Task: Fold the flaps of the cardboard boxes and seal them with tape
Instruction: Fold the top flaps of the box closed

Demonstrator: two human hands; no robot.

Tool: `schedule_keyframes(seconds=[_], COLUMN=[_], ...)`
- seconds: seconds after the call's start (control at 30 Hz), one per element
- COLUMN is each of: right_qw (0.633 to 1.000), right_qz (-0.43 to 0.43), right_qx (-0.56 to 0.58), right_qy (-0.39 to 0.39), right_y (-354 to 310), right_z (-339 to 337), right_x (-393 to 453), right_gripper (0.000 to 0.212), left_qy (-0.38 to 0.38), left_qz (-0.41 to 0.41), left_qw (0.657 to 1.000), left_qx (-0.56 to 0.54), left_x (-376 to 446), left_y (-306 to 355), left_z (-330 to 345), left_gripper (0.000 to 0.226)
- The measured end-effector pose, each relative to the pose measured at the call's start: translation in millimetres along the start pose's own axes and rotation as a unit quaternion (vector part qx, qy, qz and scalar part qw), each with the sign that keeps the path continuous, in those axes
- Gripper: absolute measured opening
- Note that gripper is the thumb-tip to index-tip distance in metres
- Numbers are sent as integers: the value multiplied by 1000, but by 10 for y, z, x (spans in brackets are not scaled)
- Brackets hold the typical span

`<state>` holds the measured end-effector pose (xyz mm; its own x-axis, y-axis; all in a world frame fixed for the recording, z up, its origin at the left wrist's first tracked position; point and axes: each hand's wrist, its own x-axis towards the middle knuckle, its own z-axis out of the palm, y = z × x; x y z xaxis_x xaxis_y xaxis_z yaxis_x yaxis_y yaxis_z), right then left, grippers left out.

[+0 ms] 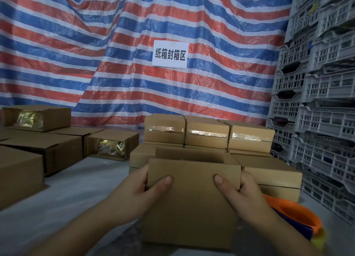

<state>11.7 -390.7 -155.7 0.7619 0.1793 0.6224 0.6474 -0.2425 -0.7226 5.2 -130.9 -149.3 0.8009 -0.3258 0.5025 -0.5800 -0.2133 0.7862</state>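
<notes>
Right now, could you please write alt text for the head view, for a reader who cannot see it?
Both hands, left hand and right hand, grip a cardboard box, thumbs on its near face, top not yet taped. Behind it are taped boxes; open boxes lie to the left, grey crates stand right, before a striped tarp.

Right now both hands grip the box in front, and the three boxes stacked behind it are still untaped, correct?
Not quite. The head view shows both hands, left and right, gripping the box, but the three boxes behind already carry clear tape.
</notes>
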Motion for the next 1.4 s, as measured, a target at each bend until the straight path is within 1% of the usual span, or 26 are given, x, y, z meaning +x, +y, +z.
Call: schedule_keyframes(seconds=[0.07, 0.17, 0.2, 0.3, 0.4, 0.43, 0.47, 0.5, 0.57, 0.63, 0.67, 0.73, 0.8, 0.83, 0.9, 0.93, 1.0, 1.03, 1.1, 1.13, 1.2, 1.23, 1.3, 1.33, 1.37, 1.4], right_qw=[999, 996, 995, 993, 991, 991, 990, 988, 986, 982, 981, 980, 982, 982, 983, 985, 987, 989, 989, 986, 979, 975, 970, 969, 968, 968], right_qz=[20, 63, 83, 114, 128, 128, 129, 135, 151, 178, 184, 187, 184, 184, 178, 171, 155, 139, 89, 67, 36, 26, 17, 16, 14, 11], right_qx=[-4, 18, 28, 30, 43, 43, 47, 51, 27, 30, 50, 63, 50, 49, 46, 34, -11, -40, -113, -148, -200, -218, -242, -247, -250, -252], right_qy=[-35, -54, -48, -16, -23, -8, 19, 49, 72, 51, 33, 8, -1, 1, 15, 20, 35, 40, 35, 29, 19, 17, 11, 9, 10, 12], right_y=[-50, -95, -91, -93, -83, -83, -39, -16, 26, 40, 44, 26, 13, -10, -30, -30, -57, -78, -110, -127, -143, -136, -119, -113, -113, -108], right_z=[-43, -87, -94, -103, -86, -65, -54, -48, -56, -91, -108, -125, -134, -134, -132, -126, -106, -102, -105, -108, -116, -121, -123, -124, -126, -129], right_x=[19, 22, 22, 47, 77, 91, 108, 125, 155, 187, 195, 203, 203, 202, 191, 180, 169, 163, 163, 168, 173, 173, 173, 172, 171, 170], right_gripper=[23, 25, 26, 20, 28, 27, 21, 24, 59, 87, 94, 99, 97, 94, 80, 67, 32, 21, 19, 20, 18, 17, 17, 18, 18, 19], left_qy=[9, 34, 42, 73, 116, 125, 130, 134, 138, 136, 133, 112, 73, 55, 45, 55, 77, 78, 63, 50, 18, 0, -23, -29, -42, -67], left_qz=[-3, -11, -9, -9, -32, -39, -46, -57, -83, -98, -98, -93, -93, -92, -78, -67, -44, -35, -23, -17, -10, -9, 15, 30, 40, 36], left_qw=[1000, 999, 999, 997, 993, 991, 990, 989, 987, 986, 986, 988, 990, 990, 991, 991, 990, 987, 977, 970, 956, 940, 883, 858, 848, 851], left_qx=[-19, -19, -9, 23, 18, 10, 8, 9, -6, -7, 13, 55, 80, 87, 95, 97, 112, 133, 204, 236, 294, 342, 469, 513, 527, 520], left_x=[-13, 1, 8, 46, 154, 196, 235, 265, 296, 305, 306, 325, 363, 378, 378, 368, 329, 300, 246, 227, 215, 214, 248, 271, 289, 304], left_y=[-10, 4, 20, 73, 78, 68, 55, 49, 27, 10, 11, 29, 48, 51, 42, 32, 3, 4, 53, 91, 168, 218, 334, 387, 432, 468], left_z=[13, 36, 38, 4, -10, -4, 3, 13, 23, 23, 10, -43, -103, -115, -107, -95, -76, -64, -50, -46, -35, -26, 16, 62, 137, 230], left_gripper=[33, 36, 38, 40, 37, 41, 45, 48, 49, 54, 59, 78, 95, 99, 97, 92, 74, 59, 24, 15, 22, 27, 35, 40, 45, 51])
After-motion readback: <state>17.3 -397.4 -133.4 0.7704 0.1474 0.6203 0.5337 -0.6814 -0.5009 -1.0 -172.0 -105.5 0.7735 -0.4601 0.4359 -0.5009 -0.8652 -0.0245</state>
